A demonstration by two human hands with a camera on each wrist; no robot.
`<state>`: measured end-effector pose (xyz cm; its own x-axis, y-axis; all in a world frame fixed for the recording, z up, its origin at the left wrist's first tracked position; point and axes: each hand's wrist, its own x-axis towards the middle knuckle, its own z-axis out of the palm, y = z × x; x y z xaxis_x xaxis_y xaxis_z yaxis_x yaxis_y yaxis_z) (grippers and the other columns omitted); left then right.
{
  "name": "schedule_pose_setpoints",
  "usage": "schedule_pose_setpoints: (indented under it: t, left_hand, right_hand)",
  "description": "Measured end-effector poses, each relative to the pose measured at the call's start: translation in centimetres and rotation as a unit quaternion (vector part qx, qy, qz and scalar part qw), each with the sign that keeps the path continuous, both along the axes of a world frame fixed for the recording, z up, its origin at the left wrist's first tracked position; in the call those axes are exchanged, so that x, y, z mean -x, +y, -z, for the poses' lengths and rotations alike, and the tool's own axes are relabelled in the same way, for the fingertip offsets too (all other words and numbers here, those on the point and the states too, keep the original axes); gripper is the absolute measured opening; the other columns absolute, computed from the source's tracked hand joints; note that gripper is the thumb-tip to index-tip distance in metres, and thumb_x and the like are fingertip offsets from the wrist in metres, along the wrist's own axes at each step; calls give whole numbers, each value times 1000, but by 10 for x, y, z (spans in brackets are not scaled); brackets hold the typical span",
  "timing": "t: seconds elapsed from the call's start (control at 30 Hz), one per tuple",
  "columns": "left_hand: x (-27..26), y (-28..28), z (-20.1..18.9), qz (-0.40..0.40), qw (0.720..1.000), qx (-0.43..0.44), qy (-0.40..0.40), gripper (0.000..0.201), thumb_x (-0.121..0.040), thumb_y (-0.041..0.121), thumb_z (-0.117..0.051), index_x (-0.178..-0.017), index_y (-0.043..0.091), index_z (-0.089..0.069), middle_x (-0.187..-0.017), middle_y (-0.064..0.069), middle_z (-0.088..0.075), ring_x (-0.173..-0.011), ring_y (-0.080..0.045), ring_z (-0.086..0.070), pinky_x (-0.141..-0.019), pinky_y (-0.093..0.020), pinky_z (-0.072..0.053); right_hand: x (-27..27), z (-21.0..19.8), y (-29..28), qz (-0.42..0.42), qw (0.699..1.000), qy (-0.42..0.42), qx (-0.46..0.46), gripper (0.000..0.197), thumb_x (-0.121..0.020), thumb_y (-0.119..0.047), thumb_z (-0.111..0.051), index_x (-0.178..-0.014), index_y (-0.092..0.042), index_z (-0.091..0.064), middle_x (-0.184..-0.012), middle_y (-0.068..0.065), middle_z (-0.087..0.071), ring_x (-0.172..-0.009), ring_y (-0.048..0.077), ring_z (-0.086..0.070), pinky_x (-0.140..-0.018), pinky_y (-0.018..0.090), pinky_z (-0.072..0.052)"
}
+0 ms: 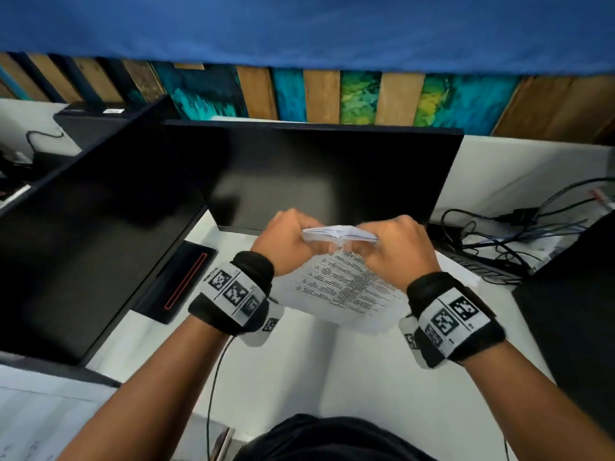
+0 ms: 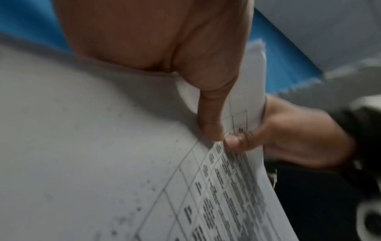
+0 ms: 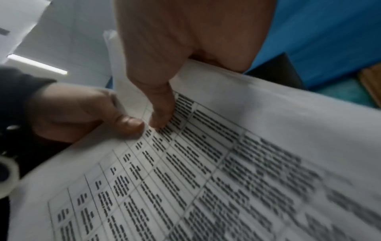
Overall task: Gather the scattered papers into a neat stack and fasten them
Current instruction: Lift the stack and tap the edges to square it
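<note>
A stack of white papers printed with tables hangs in the air above the white desk, in front of the middle monitor. My left hand grips its top edge at the left and my right hand grips the same edge at the right. Both thumbs lie on the printed front sheet, tips nearly touching. In the left wrist view my left hand has its thumb on the papers, next to the right thumb. In the right wrist view my right hand pinches the papers. No fastener is visible.
A dark monitor stands straight ahead and a second monitor angles in at the left. A black device with a red outline lies on the desk at the left. Tangled cables sit at the right, beside a dark object.
</note>
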<state>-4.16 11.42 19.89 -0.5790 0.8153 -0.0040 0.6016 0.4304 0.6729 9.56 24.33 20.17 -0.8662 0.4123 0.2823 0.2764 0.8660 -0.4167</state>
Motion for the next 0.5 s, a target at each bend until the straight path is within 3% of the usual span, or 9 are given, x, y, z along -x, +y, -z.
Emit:
schedule_pose_setpoints:
  t: [0.07,0.1,0.17,0.23,0.27,0.33,0.4,0.43,0.5]
  left_hand:
    - [6,-4,9,-24,999,-17,-28,37,-71,33,-82,-49,12,-61,-48,0,-48,-47,-12,-36,-50,-21,-33]
    - [12,-9,12,-37,998,-27,-42,45,-68,41,-81,-51,5,-61,-51,-1,-47,-49,-13,-36,-52,-23,-33]
    - [28,-24,19,-67,992,-55,-87,67,-61,56,-80,-70,-10,-66,-61,-5,-56,-56,-16,-44,-58,-32,-46]
    - [41,-40,21,-99,981,-90,-144,53,-62,40,-88,-88,-4,-72,-83,-12,-74,-70,-23,-65,-78,-47,-55]
    - [44,-47,20,-109,972,-116,-173,39,-64,27,-87,-92,4,-73,-93,-12,-76,-83,-29,-71,-85,-47,-56]
    - [49,-59,22,-137,948,-174,-228,34,-65,11,-86,-96,14,-72,-97,-6,-77,-97,-31,-70,-87,-44,-57]
    - [48,-61,26,-132,923,-222,-283,44,-64,13,-86,-104,12,-69,-103,-7,-75,-101,-31,-70,-86,-45,-58]
    - [46,-60,29,-122,915,-234,-305,54,-61,19,-88,-109,8,-67,-108,-11,-74,-103,-32,-69,-86,-47,-57]
    - [42,-54,34,-107,906,-245,-329,63,-58,23,-90,-114,7,-65,-113,-15,-71,-106,-33,-67,-87,-45,-56]
  right_hand:
    - [-9,6,13,49,997,-7,64,23,-78,-51,-73,-84,-29,-74,-63,-3,-65,-65,22,-62,-67,31,-54]
    - [-16,12,23,82,992,-11,97,28,-73,-56,-74,-84,-31,-73,-67,-4,-68,-69,21,-64,-71,32,-55]
    - [-37,30,51,142,977,-38,153,37,-64,-65,-74,-86,-35,-71,-78,-8,-73,-79,18,-67,-80,34,-57]
    - [-61,45,76,185,959,-60,205,35,-59,-62,-79,-79,-36,-67,-80,-9,-73,-78,14,-69,-81,34,-58]
    - [-73,50,84,190,944,-34,267,32,-59,-53,-84,-79,-34,-67,-79,-7,-74,-74,9,-71,-79,32,-59]
    - [-91,62,91,143,883,51,444,44,-54,-36,-88,-92,-26,-70,-85,1,-79,-77,5,-74,-73,25,-61]
    - [-99,73,90,83,809,96,574,68,-45,-38,-92,-107,-21,-68,-101,2,-78,-97,15,-73,-77,24,-62]
    - [-99,75,86,55,786,99,608,79,-40,-43,-95,-110,-21,-67,-108,0,-77,-102,16,-72,-82,25,-61]
    - [-94,76,78,36,787,97,608,89,-35,-51,-96,-114,-22,-67,-116,-1,-74,-107,16,-70,-90,29,-57]
